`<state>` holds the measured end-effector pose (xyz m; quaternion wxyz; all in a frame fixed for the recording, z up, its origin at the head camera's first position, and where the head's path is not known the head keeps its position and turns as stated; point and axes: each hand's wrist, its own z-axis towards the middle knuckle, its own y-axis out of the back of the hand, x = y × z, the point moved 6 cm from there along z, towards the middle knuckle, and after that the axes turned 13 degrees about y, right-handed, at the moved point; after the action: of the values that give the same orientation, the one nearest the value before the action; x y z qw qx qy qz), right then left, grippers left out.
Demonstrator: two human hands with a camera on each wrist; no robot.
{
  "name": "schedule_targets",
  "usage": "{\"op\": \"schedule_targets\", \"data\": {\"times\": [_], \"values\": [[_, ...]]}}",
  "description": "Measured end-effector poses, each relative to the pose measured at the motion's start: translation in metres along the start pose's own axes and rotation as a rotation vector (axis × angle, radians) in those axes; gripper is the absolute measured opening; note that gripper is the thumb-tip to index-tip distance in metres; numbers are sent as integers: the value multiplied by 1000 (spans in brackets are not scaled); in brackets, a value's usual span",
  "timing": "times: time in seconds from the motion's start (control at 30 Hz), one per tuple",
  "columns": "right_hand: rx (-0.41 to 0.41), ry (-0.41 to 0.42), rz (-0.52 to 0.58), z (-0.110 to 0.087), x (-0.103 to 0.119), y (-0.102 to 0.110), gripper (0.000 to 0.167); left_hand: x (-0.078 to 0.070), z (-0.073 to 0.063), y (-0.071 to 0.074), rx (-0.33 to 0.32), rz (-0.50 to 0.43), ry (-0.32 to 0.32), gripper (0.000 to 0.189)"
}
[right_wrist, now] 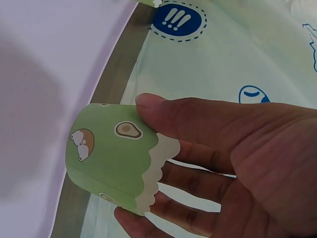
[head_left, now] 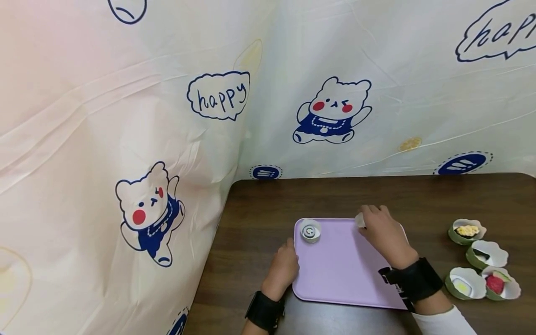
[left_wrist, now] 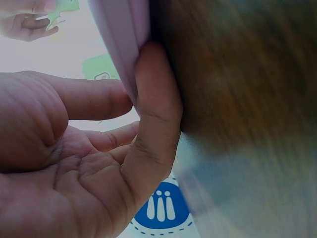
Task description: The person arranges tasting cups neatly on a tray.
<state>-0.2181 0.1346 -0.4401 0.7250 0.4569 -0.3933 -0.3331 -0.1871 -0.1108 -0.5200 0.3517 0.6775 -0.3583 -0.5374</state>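
Observation:
My left hand point(head_left: 284, 264) pinches the left rim of a purple tray point(head_left: 347, 274); in the left wrist view its thumb and index finger point(left_wrist: 158, 94) lie on either side of that edge. At the tray's far right side, my right hand point(head_left: 386, 235) holds a green paper cup point(right_wrist: 114, 153) with a scalloped white rim and avocado pictures. Thumb and fingers are on opposite sides of this cup, which looks tilted over the tray's edge. Its inside is hidden. Another paper cup point(head_left: 310, 231), with a dark spiral inside, stands in the tray's far left corner.
Several green scalloped cups stand to the right on the brown table point(head_left: 268, 204): one with a yellow topping point(head_left: 467, 231), one with something dark point(head_left: 481, 255), one with a red piece point(head_left: 495, 283), one with a pale yellow-white piece point(head_left: 462, 286). A printed cloth point(head_left: 276, 107) hangs behind.

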Motion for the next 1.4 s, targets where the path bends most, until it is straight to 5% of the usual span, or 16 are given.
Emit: {"op": "schedule_targets", "data": {"times": [0.73, 1.07, 1.4], "values": [[14, 37, 22, 23, 26, -28, 43, -2, 2, -2, 17, -5, 9, 37], [75, 40, 38, 30, 37, -47, 46, -4, 0, 2, -23, 20, -30, 29], [44, 84, -3, 33, 48, -52, 45, -5, -1, 3, -33, 31, -32, 31]]}}
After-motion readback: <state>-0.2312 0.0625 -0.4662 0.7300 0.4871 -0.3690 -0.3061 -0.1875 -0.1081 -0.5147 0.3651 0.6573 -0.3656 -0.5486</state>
